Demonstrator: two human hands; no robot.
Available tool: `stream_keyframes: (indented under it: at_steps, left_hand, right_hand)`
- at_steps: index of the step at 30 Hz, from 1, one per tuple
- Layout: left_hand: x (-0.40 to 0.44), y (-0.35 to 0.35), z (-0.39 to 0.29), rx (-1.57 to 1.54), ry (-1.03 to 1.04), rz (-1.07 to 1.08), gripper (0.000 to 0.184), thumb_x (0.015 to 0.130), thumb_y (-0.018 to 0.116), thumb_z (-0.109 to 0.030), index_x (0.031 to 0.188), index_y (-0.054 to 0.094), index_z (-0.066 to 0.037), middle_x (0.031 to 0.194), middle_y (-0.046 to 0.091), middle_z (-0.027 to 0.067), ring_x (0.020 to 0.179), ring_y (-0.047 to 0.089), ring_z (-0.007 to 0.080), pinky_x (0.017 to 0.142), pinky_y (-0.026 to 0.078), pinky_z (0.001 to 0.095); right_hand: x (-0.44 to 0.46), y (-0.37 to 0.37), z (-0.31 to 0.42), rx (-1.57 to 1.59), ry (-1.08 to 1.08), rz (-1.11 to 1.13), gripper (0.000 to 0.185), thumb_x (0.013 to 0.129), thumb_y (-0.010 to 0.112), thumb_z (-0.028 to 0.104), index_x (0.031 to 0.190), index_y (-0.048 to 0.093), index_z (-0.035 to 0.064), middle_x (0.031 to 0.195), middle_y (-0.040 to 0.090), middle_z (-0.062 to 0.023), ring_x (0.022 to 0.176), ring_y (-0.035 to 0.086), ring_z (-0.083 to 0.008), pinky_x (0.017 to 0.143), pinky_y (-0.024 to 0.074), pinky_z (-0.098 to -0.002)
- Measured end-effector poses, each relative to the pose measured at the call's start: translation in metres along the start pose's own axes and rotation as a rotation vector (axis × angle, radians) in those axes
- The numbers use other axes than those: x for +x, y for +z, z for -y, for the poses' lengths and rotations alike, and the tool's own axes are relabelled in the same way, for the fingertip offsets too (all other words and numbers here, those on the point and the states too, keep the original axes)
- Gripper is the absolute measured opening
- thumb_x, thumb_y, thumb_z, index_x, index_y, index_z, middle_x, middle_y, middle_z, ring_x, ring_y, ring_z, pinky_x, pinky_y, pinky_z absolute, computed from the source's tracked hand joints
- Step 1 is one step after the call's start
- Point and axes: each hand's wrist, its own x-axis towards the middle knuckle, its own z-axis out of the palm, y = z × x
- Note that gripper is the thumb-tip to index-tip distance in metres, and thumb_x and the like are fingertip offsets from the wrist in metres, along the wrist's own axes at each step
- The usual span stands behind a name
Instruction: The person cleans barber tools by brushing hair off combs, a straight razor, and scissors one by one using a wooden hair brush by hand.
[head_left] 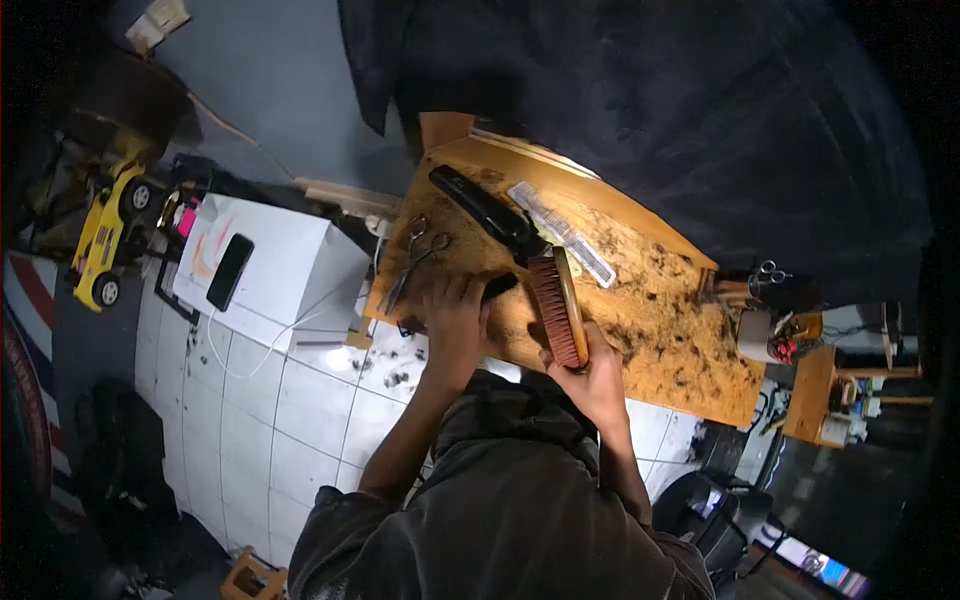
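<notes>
In the head view, my right hand [592, 378] grips the near end of a brush [560, 310] with a wooden back and reddish-brown bristles. The brush is held over the hair-strewn wooden tabletop [640, 325], bristles facing left. My left hand [456, 318] is at the table's near left side, fingers bent around one end of a small black object [499, 286] whose kind I cannot make out. Beyond the brush lies a black hair clipper [485, 210], with a pale translucent comb [562, 233] beside it. Scissors [416, 262] lie just left of my left hand.
A white box [270, 260] with a phone [231, 272] and cable stands left of the table. A yellow toy car [108, 235] is farther left. Dark cloth [650, 110] hangs behind the table. Tools and a container [762, 335] are at the right end.
</notes>
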Motion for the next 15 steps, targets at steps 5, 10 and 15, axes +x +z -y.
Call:
stream_keyframes:
  at_steps: [5,10,15]
  left_hand:
    - [-0.003,0.000,-0.007,-0.073,0.077,0.020,0.032,0.085,0.059,-0.007,0.117,0.061,-0.007,0.114,0.057,0.0189,0.109,0.050,0.0383,0.095,0.037,0.0506]
    - [-0.012,-0.014,-0.034,-0.128,0.290,0.109,0.029,0.083,0.059,-0.003,0.112,0.064,-0.007,0.114,0.059,0.0128,0.107,0.052,0.0328,0.094,0.037,0.0472]
    - [-0.005,-0.012,-0.064,-0.152,0.601,0.162,0.035,0.077,0.058,-0.010,0.111,0.063,-0.009,0.117,0.055,0.0028,0.115,0.047,0.0242,0.095,0.031,0.0432]
  right_hand:
    - [-0.007,-0.003,-0.005,0.141,0.059,-0.078,0.033,0.078,0.075,0.009,0.103,0.057,-0.0032,0.089,0.066,-0.0095,0.077,0.061,-0.0118,0.069,0.0498,-0.0286]
    - [-0.013,-0.009,-0.020,0.403,0.086,-0.098,0.042,0.080,0.076,0.012,0.113,0.057,-0.0040,0.095,0.067,-0.0086,0.081,0.063,-0.0148,0.073,0.0500,-0.0277]
    - [-0.024,-0.028,-0.016,0.721,0.246,-0.160,0.030,0.082,0.073,0.006,0.107,0.059,-0.0060,0.096,0.067,-0.0106,0.078,0.064,-0.0140,0.067,0.0548,-0.0273]
